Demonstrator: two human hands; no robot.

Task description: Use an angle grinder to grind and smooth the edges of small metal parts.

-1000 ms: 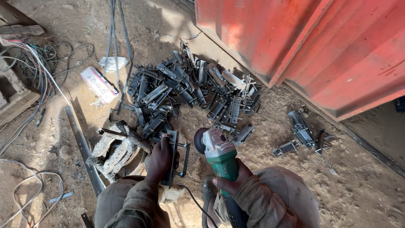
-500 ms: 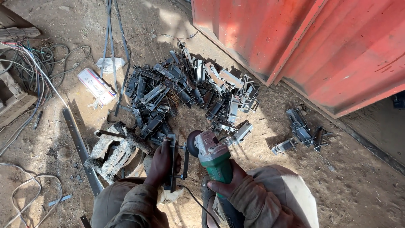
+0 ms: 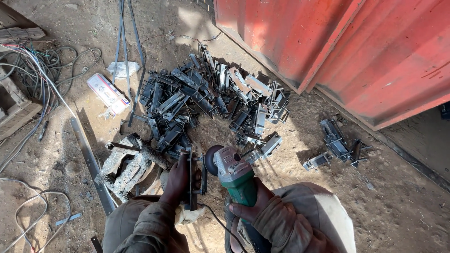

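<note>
Meanwhile, left hand (image 3: 177, 180) steadies metal bracket (image 3: 193, 180); right hand (image 3: 251, 204) grips angle grinder (image 3: 232, 171).

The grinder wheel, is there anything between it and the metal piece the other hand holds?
Nothing visible. The angle grinder in the right hand has its disc right beside the metal bracket, which the left hand holds upright.

Bare, dusty dirt ground (image 3: 398, 206) fills the scene, lit by hard sunlight with sharp shadows. A red corrugated metal wall (image 3: 356, 51) rises at the upper right — its lower edge runs diagonally across the earth. Tangled cables (image 3: 33, 75) sprawl at the left, beside weathered wooden blocks (image 3: 14, 107) — a flat steel strip (image 3: 89, 161) lies nearby.
</note>
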